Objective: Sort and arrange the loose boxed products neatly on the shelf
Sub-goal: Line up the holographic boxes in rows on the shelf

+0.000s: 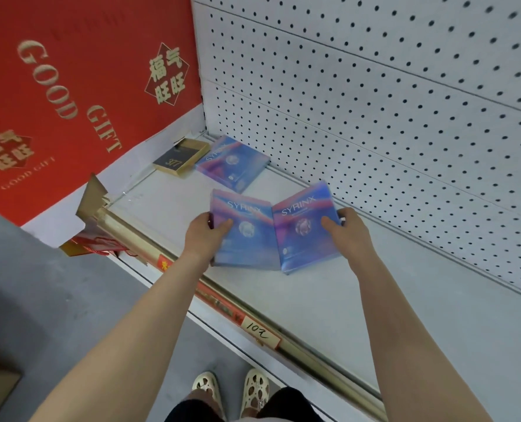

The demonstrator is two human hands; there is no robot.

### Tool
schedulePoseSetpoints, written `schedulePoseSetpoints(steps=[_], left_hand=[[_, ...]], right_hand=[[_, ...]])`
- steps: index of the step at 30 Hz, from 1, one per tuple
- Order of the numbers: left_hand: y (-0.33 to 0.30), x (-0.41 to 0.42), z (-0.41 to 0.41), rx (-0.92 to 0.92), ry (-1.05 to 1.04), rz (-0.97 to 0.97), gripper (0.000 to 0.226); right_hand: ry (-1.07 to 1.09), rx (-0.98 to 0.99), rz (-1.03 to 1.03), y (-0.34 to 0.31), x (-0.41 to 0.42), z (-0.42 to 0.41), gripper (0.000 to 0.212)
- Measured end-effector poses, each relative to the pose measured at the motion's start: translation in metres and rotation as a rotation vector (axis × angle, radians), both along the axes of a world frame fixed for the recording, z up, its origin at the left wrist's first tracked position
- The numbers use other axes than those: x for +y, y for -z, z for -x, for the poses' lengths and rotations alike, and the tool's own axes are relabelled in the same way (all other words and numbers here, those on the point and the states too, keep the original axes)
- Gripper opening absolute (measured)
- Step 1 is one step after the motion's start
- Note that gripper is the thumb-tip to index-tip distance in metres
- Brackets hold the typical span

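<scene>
Holding one blue box each, left hand and right hand grip them edge-to-edge at centre frame; a third box lies beyond, upper left.

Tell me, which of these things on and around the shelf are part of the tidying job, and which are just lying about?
Part of the job:
- SYRINX box in the left hand
- SYRINX box in the right hand
- third SYRINX box lying at the back
- dark 377 box beside it
- shelf

Just lying about:
- red gift panel
- handwritten price tag
- torn cardboard at the corner
</scene>
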State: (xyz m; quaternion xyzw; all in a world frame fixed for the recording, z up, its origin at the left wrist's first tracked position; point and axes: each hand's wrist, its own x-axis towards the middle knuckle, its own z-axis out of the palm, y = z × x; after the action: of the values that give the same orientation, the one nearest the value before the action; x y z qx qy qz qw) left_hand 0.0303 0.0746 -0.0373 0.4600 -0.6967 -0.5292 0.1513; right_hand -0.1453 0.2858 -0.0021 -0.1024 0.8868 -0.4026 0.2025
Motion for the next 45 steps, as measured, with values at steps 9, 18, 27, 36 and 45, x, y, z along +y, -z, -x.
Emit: schedulePoseSetpoints(steps=[9, 18, 27, 36, 45], left_hand=[[-0.01, 0.018, -0.011, 0.201, 0.074, -0.148, 0.016], [-0.03, 0.072, -0.027, 0.273, 0.347, -0.257, 0.026], [-0.037, 0.203, -0.036, 0.218, 0.685, -0.218, 0.03], [-0.041, 0.406, -0.045, 0.218, 0.897, -0.203, 0.027], [-0.047, 0.626, -0.048, 0.211, 0.947, -0.242, 0.025]], right_hand=[[0.337, 0.11, 0.184, -0.005, 0.05, -0.054, 0.019], [0.794, 0.158, 0.404, -0.01, 0.13, -0.187, 0.032], [1.18, 0.248, 0.498, -0.001, 0.251, -0.294, 0.012], [1.322, 0.289, 0.524, 0.007, 0.433, -0.351, 0.018], [1.373, 0.355, 0.435, 0.001, 0.644, -0.37, 0.02]])
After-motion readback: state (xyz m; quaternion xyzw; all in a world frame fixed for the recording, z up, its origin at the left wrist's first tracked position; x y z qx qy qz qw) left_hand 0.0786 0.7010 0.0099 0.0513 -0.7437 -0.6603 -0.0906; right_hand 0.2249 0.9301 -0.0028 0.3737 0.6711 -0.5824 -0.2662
